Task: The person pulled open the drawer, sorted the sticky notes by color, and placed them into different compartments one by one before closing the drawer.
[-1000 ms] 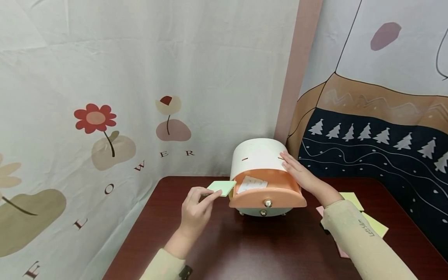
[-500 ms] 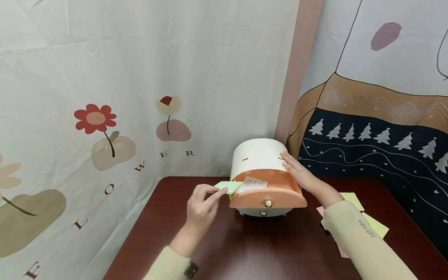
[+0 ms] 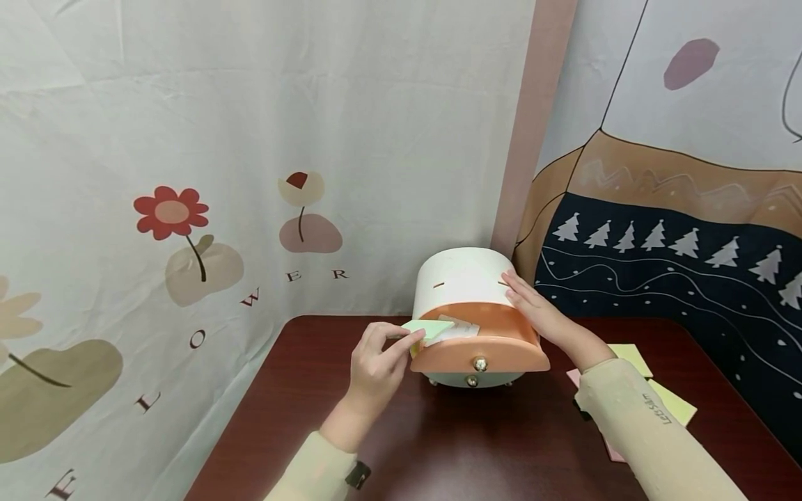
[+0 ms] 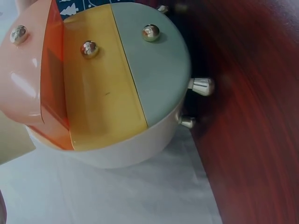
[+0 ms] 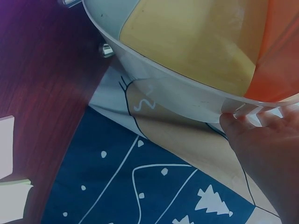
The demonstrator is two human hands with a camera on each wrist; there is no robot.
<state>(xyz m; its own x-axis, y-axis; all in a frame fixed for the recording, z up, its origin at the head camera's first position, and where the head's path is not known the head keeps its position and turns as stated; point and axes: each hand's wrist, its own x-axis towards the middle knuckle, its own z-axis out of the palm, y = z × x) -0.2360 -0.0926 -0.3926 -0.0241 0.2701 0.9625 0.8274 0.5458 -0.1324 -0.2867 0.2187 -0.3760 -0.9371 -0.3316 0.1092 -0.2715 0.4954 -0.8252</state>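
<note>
A small white rounded drawer cabinet [image 3: 464, 271] stands at the back of the table, its top orange drawer [image 3: 476, 355] pulled out. White paper [image 3: 462, 330] with faint print lies in that drawer. My left hand [image 3: 381, 358] pinches a pale green sticky note pad [image 3: 429, 328] between thumb and fingers, over the drawer's left side. In the left wrist view, the pad's corner [image 4: 13, 140] shows beside the orange drawer front, while yellow [image 4: 100, 100] and grey-green [image 4: 159, 70] drawers sit closed. My right hand [image 3: 532, 304] rests with straight fingers against the cabinet's right side.
Yellow sticky notes [image 3: 673, 402] and a pink pad [image 3: 615, 454] lie on the dark red table [image 3: 476, 445], partly under the right sleeve [image 3: 639, 424]. Printed cloth [image 3: 376, 139] hangs right behind the table.
My left hand has moved right with the green sticky note pad, from beside the cabinet to over the open drawer, overlapping the white paper. My right hand has stayed put.
</note>
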